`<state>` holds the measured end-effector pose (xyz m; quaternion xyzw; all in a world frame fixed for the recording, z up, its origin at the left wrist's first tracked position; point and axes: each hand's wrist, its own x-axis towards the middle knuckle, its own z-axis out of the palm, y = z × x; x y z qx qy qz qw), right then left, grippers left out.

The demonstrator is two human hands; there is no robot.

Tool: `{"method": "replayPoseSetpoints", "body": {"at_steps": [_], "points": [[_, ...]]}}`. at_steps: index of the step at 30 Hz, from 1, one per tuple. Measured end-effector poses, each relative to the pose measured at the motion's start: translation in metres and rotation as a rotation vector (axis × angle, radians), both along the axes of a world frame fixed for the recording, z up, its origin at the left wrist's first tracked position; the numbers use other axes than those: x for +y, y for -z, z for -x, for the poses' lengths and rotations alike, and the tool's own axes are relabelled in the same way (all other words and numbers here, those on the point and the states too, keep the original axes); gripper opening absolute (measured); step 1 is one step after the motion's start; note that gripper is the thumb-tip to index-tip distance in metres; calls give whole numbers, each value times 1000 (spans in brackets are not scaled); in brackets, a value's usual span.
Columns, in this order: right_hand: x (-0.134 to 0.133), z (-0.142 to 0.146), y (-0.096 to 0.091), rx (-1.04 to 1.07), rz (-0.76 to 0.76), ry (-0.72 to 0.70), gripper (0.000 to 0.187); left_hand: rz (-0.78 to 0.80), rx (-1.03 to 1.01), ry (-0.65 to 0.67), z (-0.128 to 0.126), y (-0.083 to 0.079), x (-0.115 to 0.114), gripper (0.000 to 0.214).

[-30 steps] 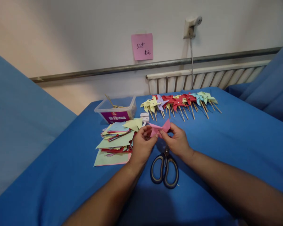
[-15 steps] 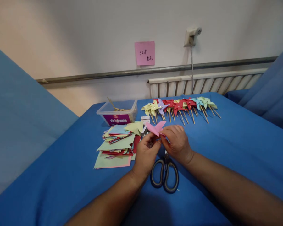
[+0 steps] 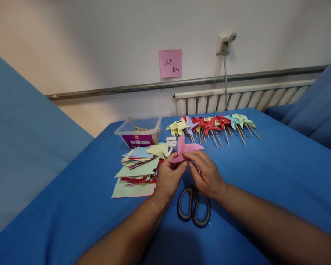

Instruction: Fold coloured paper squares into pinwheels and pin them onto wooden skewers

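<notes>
A pink paper pinwheel, its blades partly folded in, is held up between both my hands over the middle of the table. My left hand pinches it from the left and below. My right hand grips it near the centre, with thumb and fingertips close together. Just beneath the hands lies a pair of scissors with dark handles; its blades are mostly hidden by my right hand. To the left, beside my left hand, coloured paper sheets lie in a loose pile.
Finished pinwheels on sticks lie in a row along the back. A clear plastic box with sticks stands at the back left, small white boxes beside it. A blue cloth covers the table; a radiator stands behind.
The pink pinwheel has been turned in my hands, so one blade now points up and another to the right. My right fingers have shifted onto its centre. The view has moved slightly.
</notes>
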<state>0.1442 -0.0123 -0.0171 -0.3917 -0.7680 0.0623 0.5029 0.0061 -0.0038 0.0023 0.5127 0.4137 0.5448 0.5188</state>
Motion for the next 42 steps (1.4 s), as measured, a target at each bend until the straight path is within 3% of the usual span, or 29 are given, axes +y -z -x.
{"method": "replayPoseSetpoints", "body": {"at_steps": [4,13,18,22,24,29,42], "points": [[-4,5,-2,125,73,-85,35,-16,17,-63,3,5,5,27],[-6,8,1,154,153,-125,25,178,-108,-126,5,13,13,26],[-9,2,-5,269,188,55,9,205,-67,-141,5,13,12,26],[1,-4,-8,363,169,236,15,210,4,-128,6,16,11,29],[7,-4,-5,381,237,198,25,219,44,-116,6,17,10,28],[16,5,11,643,645,-58,28,242,64,-82,5,20,8,26],[16,12,14,1016,914,-239,37,407,-239,43,-1,20,6,29]]}}
